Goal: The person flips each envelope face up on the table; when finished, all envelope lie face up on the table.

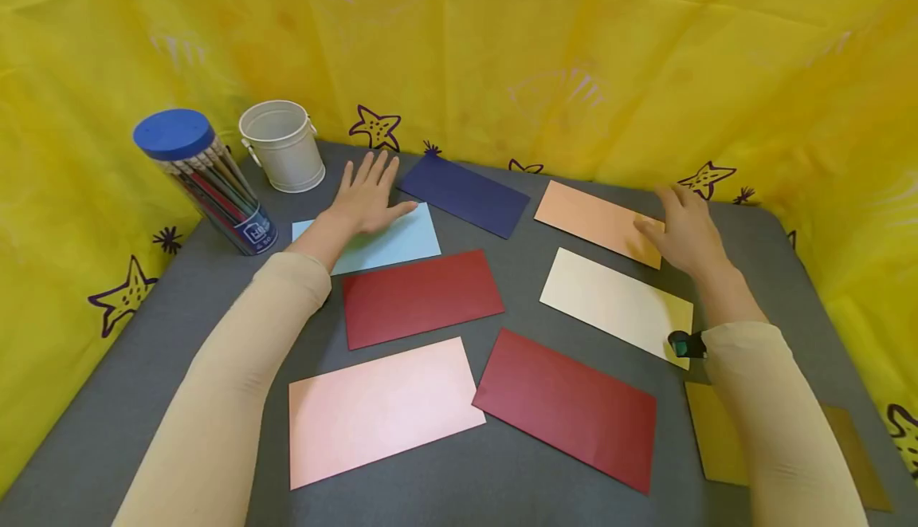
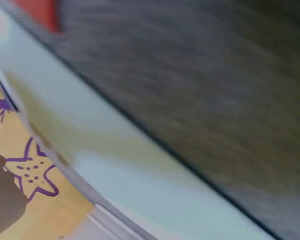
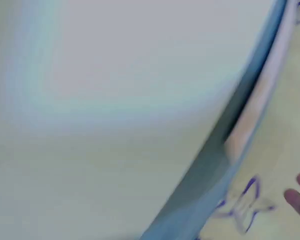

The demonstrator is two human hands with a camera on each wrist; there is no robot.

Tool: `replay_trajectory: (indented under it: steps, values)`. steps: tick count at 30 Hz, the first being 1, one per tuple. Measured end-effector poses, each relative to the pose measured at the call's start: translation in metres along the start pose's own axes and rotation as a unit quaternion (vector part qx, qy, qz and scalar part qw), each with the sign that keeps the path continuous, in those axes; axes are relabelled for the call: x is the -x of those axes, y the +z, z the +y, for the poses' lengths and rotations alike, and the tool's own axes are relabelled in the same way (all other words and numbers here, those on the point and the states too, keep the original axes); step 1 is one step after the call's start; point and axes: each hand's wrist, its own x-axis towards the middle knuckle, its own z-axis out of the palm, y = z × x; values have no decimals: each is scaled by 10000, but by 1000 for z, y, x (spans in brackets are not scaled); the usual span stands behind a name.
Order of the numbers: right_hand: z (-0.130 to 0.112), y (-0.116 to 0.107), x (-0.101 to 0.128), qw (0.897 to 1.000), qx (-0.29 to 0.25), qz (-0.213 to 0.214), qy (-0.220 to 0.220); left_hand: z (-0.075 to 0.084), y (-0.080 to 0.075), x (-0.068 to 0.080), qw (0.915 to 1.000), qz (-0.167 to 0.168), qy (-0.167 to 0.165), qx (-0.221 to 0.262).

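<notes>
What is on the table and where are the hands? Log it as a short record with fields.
Surface: grey table, yellow starfish cloth behind
Left hand: flat, fingers spread, resting on the light blue card
Right hand: fingers resting on the orange card
Other cards: navy card, cream card, two dark red cards, pink card, mustard card
Containers: white bucket, pencil tub with blue lid

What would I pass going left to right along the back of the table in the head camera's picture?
Pencil tube with blue lid → white bucket → left hand resting on the light blue card → navy card → peach card → right hand on that card's right end.
</notes>
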Motion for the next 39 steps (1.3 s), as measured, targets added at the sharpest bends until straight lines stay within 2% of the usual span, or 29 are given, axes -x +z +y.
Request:
replay_trajectory:
  steps: [3, 5, 9, 12, 15, 19, 24, 26, 32, 39]
  values:
    - [-23, 1, -7, 9973, -700, 201, 107, 6, -5, -7, 9972, 26, -75, 740]
    - [-40, 3, -12, 9930, -1152, 172, 203, 12, -9, -11, 9902, 7, -156, 1384]
    - [-75, 15, -24, 9796, -1942, -152, 487, 23, -16, -16, 9615, -185, -398, 2712]
    - [-101, 29, -32, 9581, -2730, -497, 710, 30, -18, -19, 9416, -292, -612, 3299]
    - [-123, 41, -40, 9292, -3475, -878, 902, 35, -18, -22, 9332, -274, -772, 3498]
    - [-143, 52, -47, 8994, -4009, -1211, 1253, 37, -15, -24, 9274, -252, -927, 3615]
    - [-156, 59, -53, 8541, -4667, -1517, 1722, 35, -9, -24, 9229, -349, -1118, 3667]
    - [-158, 60, -54, 8402, -4833, -1582, 1880, 34, -7, -23, 9205, -366, -1165, 3711]
    - [-160, 60, -56, 8229, -5035, -1539, 2136, 30, -5, -21, 9126, -355, -1201, 3892]
    - [-169, 59, -56, 8077, -5235, -1614, 2180, 34, -8, -24, 9147, -418, -1185, 3841]
